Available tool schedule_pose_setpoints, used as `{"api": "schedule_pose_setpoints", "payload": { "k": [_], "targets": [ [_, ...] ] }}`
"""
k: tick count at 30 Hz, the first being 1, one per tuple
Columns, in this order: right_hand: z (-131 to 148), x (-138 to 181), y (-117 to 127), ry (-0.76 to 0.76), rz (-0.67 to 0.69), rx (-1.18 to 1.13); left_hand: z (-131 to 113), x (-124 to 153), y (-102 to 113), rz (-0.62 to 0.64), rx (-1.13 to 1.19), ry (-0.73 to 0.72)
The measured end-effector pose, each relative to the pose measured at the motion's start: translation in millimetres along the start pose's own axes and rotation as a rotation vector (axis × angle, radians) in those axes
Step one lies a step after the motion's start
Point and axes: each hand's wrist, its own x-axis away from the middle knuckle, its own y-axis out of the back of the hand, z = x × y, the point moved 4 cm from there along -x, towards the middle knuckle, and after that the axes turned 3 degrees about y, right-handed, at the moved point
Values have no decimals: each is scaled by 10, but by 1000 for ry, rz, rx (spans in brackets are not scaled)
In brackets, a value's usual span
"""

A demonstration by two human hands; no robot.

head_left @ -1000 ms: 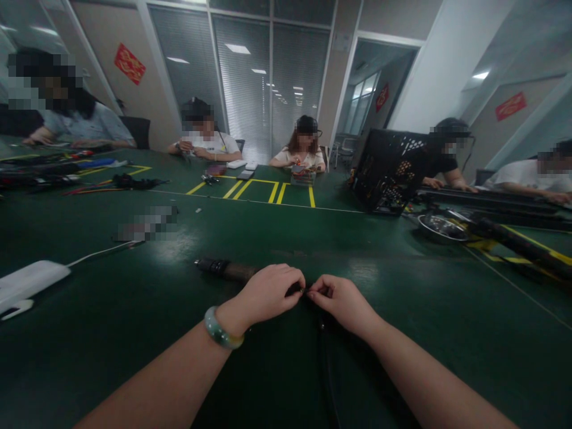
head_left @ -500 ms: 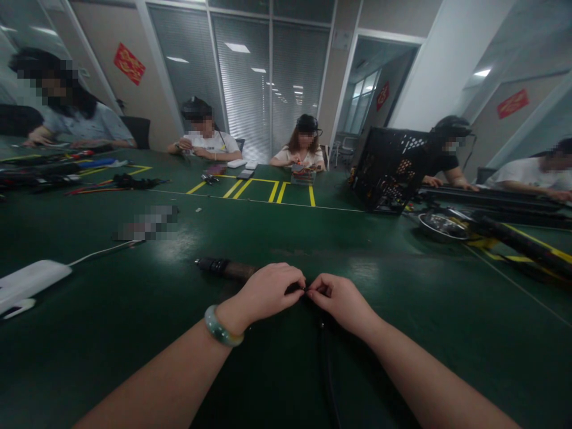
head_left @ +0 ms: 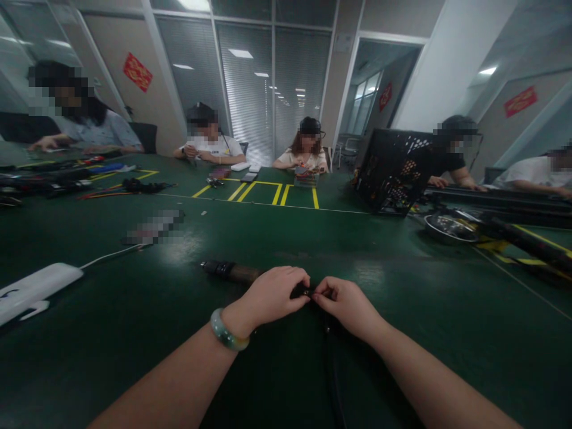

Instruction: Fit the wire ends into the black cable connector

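Two hands meet at the near middle of the table point(head_left: 134, 333), the left hand point(head_left: 274, 295) gripping a dark cylindrical tool point(head_left: 227, 271) steady while the right hand point(head_left: 344, 304) pinches a small fitting point(head_left: 308, 292) against its right end.

Wide green table point(head_left: 111, 333) marked with yellow lines point(head_left: 263, 192); blinds point(head_left: 250, 89) behind glass partitions, red decoration point(head_left: 137, 71) on wall, open doorway point(head_left: 370, 95)

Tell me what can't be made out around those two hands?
Head view only.
small part pinched between left hand and right hand: covered by fingertips, too small.
dark cylinder: its right end hidden under the left hand.
black cable: runs off the bottom edge, dim.
pixelated patch on the table: blurs whatever lies there.
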Motion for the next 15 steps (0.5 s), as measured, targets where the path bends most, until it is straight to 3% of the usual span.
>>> {"api": "schedule_pose_setpoints", "payload": {
  "k": [15],
  "targets": [
    [-14, 1, 23, -40, -3, 11, -38, -5, -13, -15, -51, -42]
  ]
}}
